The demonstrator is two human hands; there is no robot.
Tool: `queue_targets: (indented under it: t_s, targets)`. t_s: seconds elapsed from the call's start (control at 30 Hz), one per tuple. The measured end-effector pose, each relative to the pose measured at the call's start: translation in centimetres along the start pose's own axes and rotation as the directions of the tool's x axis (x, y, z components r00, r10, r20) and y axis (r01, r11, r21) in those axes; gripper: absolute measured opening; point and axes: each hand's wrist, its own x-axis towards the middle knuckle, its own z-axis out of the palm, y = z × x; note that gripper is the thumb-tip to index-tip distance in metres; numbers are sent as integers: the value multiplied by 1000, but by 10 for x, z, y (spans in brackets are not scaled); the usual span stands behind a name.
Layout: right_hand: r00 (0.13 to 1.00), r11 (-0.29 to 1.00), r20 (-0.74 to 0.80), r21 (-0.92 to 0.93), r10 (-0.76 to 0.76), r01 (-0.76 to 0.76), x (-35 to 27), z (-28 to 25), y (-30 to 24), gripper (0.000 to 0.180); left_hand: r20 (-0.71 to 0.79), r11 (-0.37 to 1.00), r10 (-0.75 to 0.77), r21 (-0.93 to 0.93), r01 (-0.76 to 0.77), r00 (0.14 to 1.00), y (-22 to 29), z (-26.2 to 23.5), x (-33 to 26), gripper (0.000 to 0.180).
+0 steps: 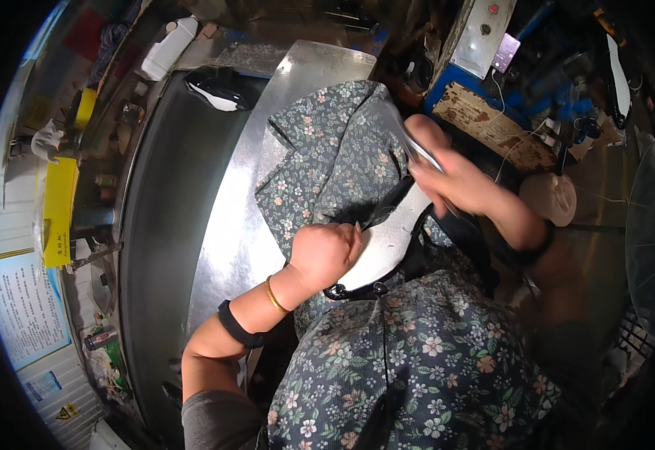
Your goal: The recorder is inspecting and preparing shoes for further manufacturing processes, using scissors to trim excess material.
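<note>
A black shoe upper on its last, with a white sole board (387, 251) facing up, lies across my lap on a dark floral apron (425, 345). The black edge of the upper stands up around the white board. My left hand (326, 255) is closed on that edge near the wide forefoot, thumb pressed against it. Over the narrow heel end, my right hand (451, 172) is wrapped round a slim silver metal tool (421, 152). Motion blurs this hand, and the tool's exact kind and tip cannot be made out.
To the left runs a dark conveyor belt (166, 202), with a black-and-white shoe (218, 94) at its far end. A shiny metal sheet (222, 232) lies beside it. Another white-soled shoe (616, 79) is at far right. A worn machine with a control box (481, 37) stands ahead right.
</note>
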Motion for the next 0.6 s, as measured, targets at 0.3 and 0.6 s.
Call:
queue_targets:
  t_s: [0.3,0.6]
  targets:
    - [809,972,545,-187,220,-139,-70,1,-12,29,417,797,-346,-341,498,840,22,6,-3,91]
    - [638,951,718,-299,278,-78,-21,-17,-20,40,447,539,-465,-541,645,764,26,18,-13,73]
